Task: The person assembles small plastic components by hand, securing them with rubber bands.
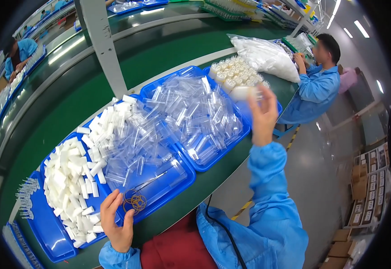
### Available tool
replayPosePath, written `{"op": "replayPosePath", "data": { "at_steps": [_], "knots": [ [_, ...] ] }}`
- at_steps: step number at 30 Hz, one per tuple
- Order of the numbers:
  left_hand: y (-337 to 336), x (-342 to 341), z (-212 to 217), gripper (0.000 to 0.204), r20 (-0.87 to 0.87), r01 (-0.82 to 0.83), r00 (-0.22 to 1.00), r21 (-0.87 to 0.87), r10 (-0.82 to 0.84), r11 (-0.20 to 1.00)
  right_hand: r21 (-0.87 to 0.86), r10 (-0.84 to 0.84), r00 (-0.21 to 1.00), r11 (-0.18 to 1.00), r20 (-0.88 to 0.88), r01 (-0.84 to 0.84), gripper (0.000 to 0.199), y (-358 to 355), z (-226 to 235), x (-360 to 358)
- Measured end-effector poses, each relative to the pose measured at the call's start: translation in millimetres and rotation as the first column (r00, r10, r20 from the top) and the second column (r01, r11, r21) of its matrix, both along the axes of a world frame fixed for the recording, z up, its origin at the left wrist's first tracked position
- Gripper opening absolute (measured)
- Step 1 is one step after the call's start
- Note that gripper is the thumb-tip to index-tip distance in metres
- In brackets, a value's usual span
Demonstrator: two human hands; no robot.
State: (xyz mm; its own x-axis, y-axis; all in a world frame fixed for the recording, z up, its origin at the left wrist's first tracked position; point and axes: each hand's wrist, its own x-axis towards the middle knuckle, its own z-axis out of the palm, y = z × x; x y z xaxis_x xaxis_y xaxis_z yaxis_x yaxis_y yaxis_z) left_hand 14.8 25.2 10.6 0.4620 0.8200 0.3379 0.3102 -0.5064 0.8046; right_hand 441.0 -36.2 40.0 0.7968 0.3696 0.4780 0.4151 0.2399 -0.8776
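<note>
Pale cylinder between one and two o'clock, lying on its side at the fingertips of the right hand! That hand reaches in at two o'clock, fingers bent and blurred; whether they grip the cylinder or merely rest against it, nobody can tell from here. Just beyond, at one o'clock, a tight cluster of cream-coloured cylinders stands packed in a blue tray, and past that slumps a big translucent bag of white material.

Swing down to seven o'clock: the left hand hovers by the near rim of another blue tray, thumb and fingers spread wide, nothing visible between them. Right beside it sits a tangle of brown rubber bands, with a slim metal tool lying up toward the centre.

And what a spread of parts! Clear plastic tubes heap up just above the middle, and more spill toward ten o'clock. White blocks pile high from nine round to eight, and a row of small clear pieces lines the far tray's edge near eight.

Out at two o'clock, a co-worker in a blue jacket sits by the bench, both hands raised over green trays.
</note>
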Motion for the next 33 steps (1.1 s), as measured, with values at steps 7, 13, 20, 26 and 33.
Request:
{"op": "replayPosePath", "data": {
  "at_steps": [7, 13, 20, 26, 33],
  "knots": [
    [1, 0, 3, 0.038, -0.043, -0.028, 0.999, -0.039, 0.027, 0.999, -0.354, -0.427, 0.787, 0.724, 0.445, 0.592, 0.048, -46, -56, 171],
    [-3, 11, 12, 0.037, -0.075, -0.013, 0.997, -0.011, 0.012, 1.0, -0.458, -0.292, 0.785, 0.681, 0.546, 0.571, 0.057, -19, -78, 188],
    [-10, 8, 11, 0.035, -0.075, -0.069, 0.995, -0.08, 0.063, 0.994, -0.483, -0.445, 0.805, 0.645, 0.393, 0.592, 0.059, -23, -89, 201],
    [-15, 11, 13, 0.034, -0.093, -0.017, 0.996, -0.059, 0.011, 0.998, -0.457, -0.265, 0.837, 0.738, 0.48, 0.496, 0.052, -22, -100, 214],
    [-29, 1, 12, 0.034, -0.095, -0.025, 0.995, -0.07, 0.019, 0.997, -0.11, -0.373, 0.906, 0.928, -0.2, 0.357, 0.038, -62, -70, 193]
  ]
}}
